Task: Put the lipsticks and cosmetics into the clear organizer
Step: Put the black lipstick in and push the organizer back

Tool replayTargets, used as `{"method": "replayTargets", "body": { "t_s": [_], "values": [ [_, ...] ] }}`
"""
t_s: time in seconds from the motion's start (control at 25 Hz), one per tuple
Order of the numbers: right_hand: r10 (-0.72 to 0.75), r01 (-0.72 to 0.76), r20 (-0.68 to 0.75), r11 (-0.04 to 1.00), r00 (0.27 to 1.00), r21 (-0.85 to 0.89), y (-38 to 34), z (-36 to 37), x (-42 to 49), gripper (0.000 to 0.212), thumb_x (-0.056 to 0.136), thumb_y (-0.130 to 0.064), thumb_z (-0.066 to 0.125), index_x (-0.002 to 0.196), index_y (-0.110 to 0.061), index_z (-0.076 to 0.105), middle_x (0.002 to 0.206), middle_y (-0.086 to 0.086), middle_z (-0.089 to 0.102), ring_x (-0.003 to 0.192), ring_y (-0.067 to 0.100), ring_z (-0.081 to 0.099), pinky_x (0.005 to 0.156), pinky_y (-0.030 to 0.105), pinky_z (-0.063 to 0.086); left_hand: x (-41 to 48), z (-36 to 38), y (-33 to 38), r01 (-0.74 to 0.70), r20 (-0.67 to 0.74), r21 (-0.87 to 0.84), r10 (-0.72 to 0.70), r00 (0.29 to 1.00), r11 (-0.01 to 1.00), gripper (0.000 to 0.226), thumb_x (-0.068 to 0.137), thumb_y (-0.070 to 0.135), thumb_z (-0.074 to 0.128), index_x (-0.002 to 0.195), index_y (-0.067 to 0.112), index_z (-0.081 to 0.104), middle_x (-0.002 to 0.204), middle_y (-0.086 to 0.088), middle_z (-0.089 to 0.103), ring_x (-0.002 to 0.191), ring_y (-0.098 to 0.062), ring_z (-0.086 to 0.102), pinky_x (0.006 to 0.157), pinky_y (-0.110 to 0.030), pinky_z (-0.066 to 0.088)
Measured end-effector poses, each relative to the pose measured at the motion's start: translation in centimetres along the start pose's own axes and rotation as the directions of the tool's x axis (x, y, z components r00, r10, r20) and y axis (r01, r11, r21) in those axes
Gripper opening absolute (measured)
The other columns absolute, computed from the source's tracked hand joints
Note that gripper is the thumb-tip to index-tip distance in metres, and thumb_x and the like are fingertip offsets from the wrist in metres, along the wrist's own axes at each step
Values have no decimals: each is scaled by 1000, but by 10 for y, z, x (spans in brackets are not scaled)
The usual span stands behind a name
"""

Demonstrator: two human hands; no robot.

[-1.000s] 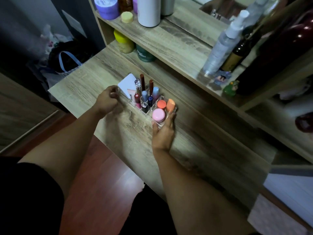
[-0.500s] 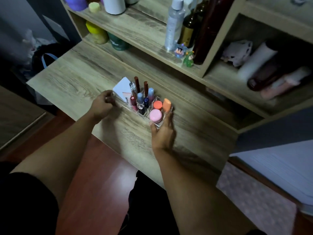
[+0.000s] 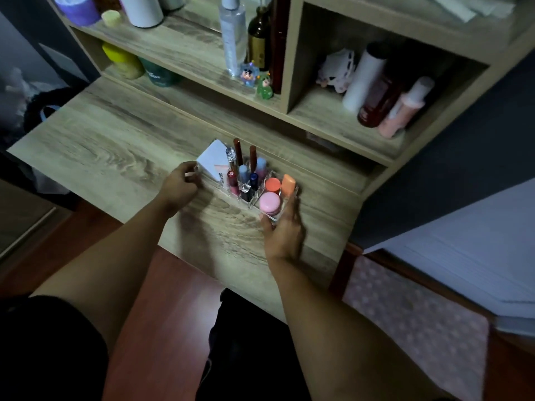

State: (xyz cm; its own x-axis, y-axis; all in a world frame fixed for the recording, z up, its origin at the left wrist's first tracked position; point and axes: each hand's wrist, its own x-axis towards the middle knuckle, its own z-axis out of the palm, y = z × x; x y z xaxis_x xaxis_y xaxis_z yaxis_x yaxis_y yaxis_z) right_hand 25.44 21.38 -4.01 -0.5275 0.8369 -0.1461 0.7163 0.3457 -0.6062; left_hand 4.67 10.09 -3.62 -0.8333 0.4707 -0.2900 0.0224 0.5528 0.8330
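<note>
The right hand (image 3: pixel 285 231) cups the near right corner of the clear organizer (image 3: pixel 273 217), fingers curled against its wall at about five o'clock from the rack's middle; how firmly it presses cannot be told. The left hand (image 3: pixel 181 188) sits at the rack's nine o'clock end, loosely curled, fingertips touching or just beside the wall there; whether it pinches anything is unclear.

The organizer stands on the wooden desk (image 3: pixel 115 146), roughly at centre, filled: a pink round jar (image 3: pixel 269 202) nearest, an orange-capped pot (image 3: pixel 273 185) and an orange tube (image 3: pixel 288 183) behind it, upright lipsticks (image 3: pixel 243 173) in the middle cells, a white card (image 3: pixel 210 159) at the far left end.

It looks like rigid, smooth plastic, likely light but top-heavy with tall sticks, so it may slip or tip. Both end walls, held low, seem the safest purchase.

Its transparent walls nearly vanish in dim light, so cell divisions are hard to trace. Labels are unreadable. Beyond, at twelve o'clock, shelf bottles (image 3: pixel 233 36) are cut off.
</note>
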Motion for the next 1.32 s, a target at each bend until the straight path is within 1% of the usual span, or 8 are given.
{"method": "replayTargets", "body": {
  "t_s": [0.12, 0.32, 0.44, 0.64, 0.8, 0.96, 1.16, 1.32],
  "values": [
    [6, -6, 10, 1000, 1000, -8, 14, -16, 5, 85, 87, -34, 61, 149, -13, 7, 150, 13, 38, 125, 30, 50, 101, 35, 44, -6, 17, 9, 8, 22, -16, -7, 1000, 1000, 63, 73, -19, 36, 127, 9, 47, 99, -11, 54, 91, -22, 52, 46, -14, 43],
    [10, -10, -11, 999, 1000, -37, 35, -36, 12, 84, 87, -36, 61, 149, -14, 7, 140, 17, 50, 118, 32, 55, 96, 38, 48, -10, 42, 25, 5, 29, -7, -5, 1000, 1000, 67, 63, -8, 39, 128, 6, 47, 97, -11, 54, 91, -23, 54, 65, -30, 39],
    [1, -2, -43, 1000, 999, -20, 42, -45, 17, 84, 86, -35, 63, 149, -15, 10, 138, 16, 53, 118, 33, 56, 96, 40, 50, -9, 54, 31, 22, 50, -13, -22, 999, 1000, 63, 69, -16, 37, 129, 4, 46, 86, -8, 51, 90, -24, 51, 70, -31, 39],
    [-8, 7, -53, 1000, 999, -10, 49, -50, 25, 82, 86, -35, 63, 148, -16, 13, 141, 17, 49, 120, 33, 55, 97, 40, 50, -7, 64, 43, 19, 21, 28, -20, 1000, 999, 58, 75, -16, 36, 128, 4, 47, 85, -6, 52, 82, -19, 50, 56, -14, 38],
    [-4, 3, -61, 1000, 998, -20, 54, -50, 29, 81, 86, -38, 62, 148, -14, 16, 141, 16, 49, 119, 33, 55, 90, 34, 50, -8, 65, 45, 3, -5, 53, -3, 1000, 999, 58, 74, -16, 39, 127, 6, 49, 95, -11, 56, 86, -21, 52, 61, -17, 38],
    [-15, 16, -79, 1000, 997, 8, 56, -47, 30, 83, 84, -37, 65, 148, -13, 18, 145, 15, 45, 125, 32, 51, 96, 36, 48, -9, 65, 46, 21, 15, 60, -22, 1000, 998, 59, 75, -18, 38, 129, 5, 46, 95, -10, 56, 87, -22, 51, 61, -21, 41],
    [-25, 32, -116, 998, 993, 60, 61, -46, 38, 86, 79, -33, 71, 147, -13, 22, 144, 13, 47, 129, 29, 48, 104, 38, 46, -11, 68, 48, 15, 40, 55, -18, 999, 998, 58, 77, -21, 36, 130, 2, 43, 84, -3, 52, 77, -16, 49, 45, -2, 37],
    [-26, 35, -124, 997, 992, 71, 65, -44, 42, 84, 77, -34, 73, 145, -13, 28, 141, 14, 49, 128, 30, 47, 104, 40, 44, -13, 66, 48, 11, 59, 64, -15, 998, 998, 60, 76, -20, 38, 132, 3, 41, 82, -3, 53, 81, -19, 51, 57, -11, 41]
  ]
}}
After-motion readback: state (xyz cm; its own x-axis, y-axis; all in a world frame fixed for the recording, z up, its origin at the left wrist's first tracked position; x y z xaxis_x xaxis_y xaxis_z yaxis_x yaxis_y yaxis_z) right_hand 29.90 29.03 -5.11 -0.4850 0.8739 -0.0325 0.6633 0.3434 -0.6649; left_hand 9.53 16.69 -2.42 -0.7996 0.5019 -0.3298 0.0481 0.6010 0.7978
